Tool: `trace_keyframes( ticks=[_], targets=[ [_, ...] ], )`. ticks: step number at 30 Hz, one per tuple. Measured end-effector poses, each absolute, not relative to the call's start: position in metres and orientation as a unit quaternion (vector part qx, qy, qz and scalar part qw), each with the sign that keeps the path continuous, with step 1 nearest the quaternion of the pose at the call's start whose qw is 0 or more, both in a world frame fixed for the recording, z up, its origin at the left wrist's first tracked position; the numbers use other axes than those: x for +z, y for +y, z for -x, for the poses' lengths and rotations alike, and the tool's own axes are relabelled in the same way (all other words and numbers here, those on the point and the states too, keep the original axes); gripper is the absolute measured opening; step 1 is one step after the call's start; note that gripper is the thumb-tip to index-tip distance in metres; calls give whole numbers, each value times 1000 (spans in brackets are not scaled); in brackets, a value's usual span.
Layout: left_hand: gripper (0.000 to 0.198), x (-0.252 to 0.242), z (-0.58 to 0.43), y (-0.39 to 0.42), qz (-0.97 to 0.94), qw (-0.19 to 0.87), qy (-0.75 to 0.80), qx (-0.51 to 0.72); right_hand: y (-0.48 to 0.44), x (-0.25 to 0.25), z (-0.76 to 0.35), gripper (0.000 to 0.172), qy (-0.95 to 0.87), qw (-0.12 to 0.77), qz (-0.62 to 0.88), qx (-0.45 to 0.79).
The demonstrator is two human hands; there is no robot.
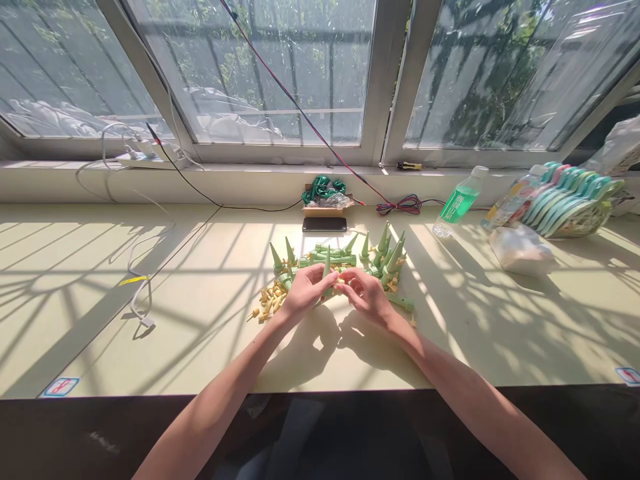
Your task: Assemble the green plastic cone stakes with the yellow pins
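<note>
My left hand point(307, 288) is closed around a green pointed cone piece point(327, 260), its tip sticking up past the thumb. Close against it, my right hand point(366, 292) pinches a small pale yellowish piece point(341, 279) at the side of the cone. Fingers cover most of where the two pieces come together. Left of my hands lies a heap of small yellow plastic pieces point(273, 297). Behind them are green tube pieces point(323, 255), lying flat. More green cones point(393, 257) stand in a cluster on the right, with small yellow parts at their bases.
A black phone point(325, 225) lies before a small cardboard box point(327, 211) holding green material. To the right are a green-labelled bottle point(457, 203), a white tissue pack point(523, 250) and a row of pastel plastic items point(570, 203). A white cable point(145, 320) trails across the left side.
</note>
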State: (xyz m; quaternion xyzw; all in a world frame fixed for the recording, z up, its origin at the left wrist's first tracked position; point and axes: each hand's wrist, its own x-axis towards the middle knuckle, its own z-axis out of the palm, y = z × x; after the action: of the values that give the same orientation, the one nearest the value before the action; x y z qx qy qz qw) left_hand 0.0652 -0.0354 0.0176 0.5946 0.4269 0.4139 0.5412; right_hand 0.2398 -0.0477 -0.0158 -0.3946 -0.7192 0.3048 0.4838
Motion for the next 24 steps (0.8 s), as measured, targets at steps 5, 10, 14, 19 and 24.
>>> trace_keyframes(
  ticks=[5,10,14,19,24],
  targets=[
    [37,17,-65,-35,-596,543,424,412,-46,-19,-241,27,-739,474,389,279],
    [36,17,-66,-35,-596,543,424,412,-45,-20,-240,31,-745,468,395,264],
    [37,18,-67,-37,-596,539,431,410,-45,-21,-241,35,-748,463,405,249],
    [39,18,-68,-37,-594,529,444,411,-47,-19,-241,35,-739,469,412,253],
    [35,17,-66,-35,-596,542,425,411,-49,-15,-240,25,-730,475,410,271]
  ],
)
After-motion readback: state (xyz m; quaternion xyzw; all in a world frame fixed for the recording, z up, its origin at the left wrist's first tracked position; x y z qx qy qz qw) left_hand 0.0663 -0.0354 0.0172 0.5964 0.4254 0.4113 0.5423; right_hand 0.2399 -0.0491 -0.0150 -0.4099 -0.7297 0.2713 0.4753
